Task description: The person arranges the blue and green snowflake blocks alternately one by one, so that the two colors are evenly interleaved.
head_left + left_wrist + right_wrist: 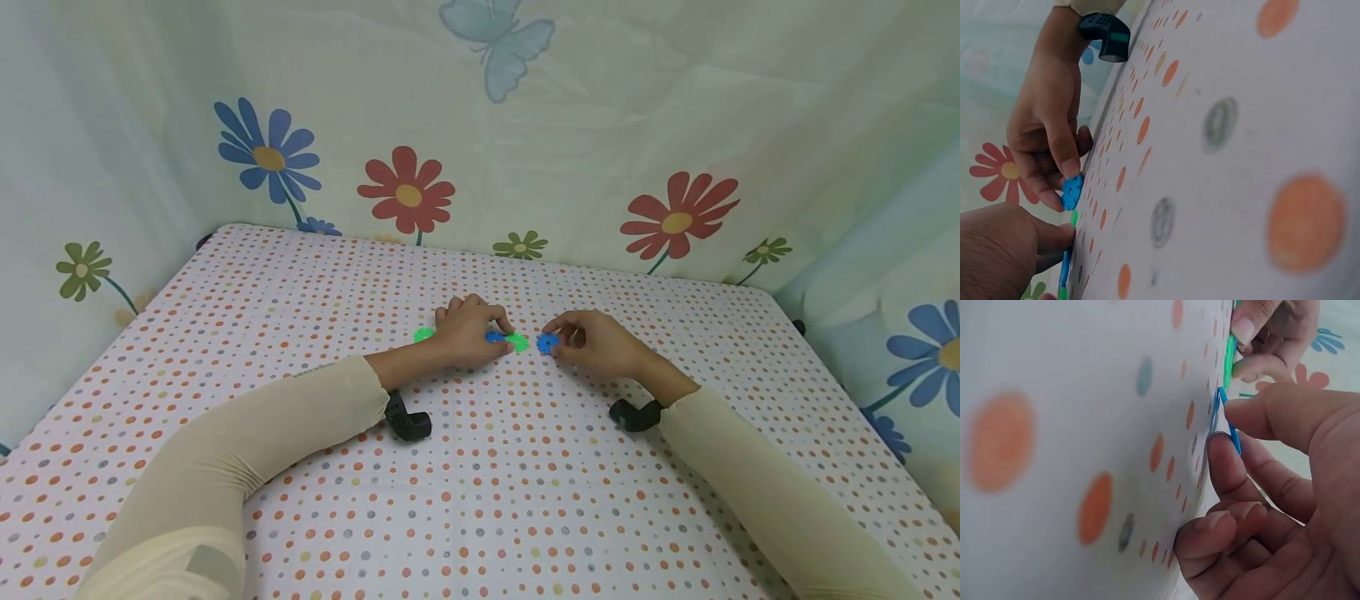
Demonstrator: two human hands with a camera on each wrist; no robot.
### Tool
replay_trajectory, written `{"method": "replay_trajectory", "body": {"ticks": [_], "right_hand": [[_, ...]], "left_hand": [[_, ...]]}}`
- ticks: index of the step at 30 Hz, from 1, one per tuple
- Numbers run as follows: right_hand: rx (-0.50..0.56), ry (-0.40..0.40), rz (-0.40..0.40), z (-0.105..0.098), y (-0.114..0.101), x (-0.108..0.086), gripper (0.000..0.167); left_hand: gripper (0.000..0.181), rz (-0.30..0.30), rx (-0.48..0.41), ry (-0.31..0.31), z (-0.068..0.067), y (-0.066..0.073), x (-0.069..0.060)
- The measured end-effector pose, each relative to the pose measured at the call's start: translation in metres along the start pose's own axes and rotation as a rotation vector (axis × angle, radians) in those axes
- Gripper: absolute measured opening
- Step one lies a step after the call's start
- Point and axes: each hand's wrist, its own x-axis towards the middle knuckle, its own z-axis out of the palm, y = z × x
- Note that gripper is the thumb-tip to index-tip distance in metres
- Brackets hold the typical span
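My right hand (600, 343) pinches a blue notched plastic disc (548, 343) between thumb and fingers, just above the table. In the right wrist view this blue disc (1232, 430) stands tilted near the surface. My left hand (468, 335) holds the right end of a row of flat interlocking discs, its thumb and finger at a green disc (519, 342). Beside that, another blue disc (494, 337) shows under the left hand. A second green disc (424, 334) pokes out left of the hand; the row between is covered. A narrow gap parts the right hand's disc from the row.
A dotted cloth covers the table (480, 500). Behind it hangs a curtain (555, 158) with printed flowers and a butterfly. Black wrist cameras, one on the left wrist (408, 421) and one on the right (636, 415), jut out below the forearms.
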Motion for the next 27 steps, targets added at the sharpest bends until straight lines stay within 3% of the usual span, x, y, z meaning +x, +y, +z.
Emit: {"method": "replay_trajectory", "body": {"ticks": [27], "right_hand": [[0.018, -0.020, 0.007, 0.000, 0.000, 0.012, 0.029]], "left_hand": [[0.023, -0.012, 0.021, -0.015, 0.001, 0.000, 0.002]]}}
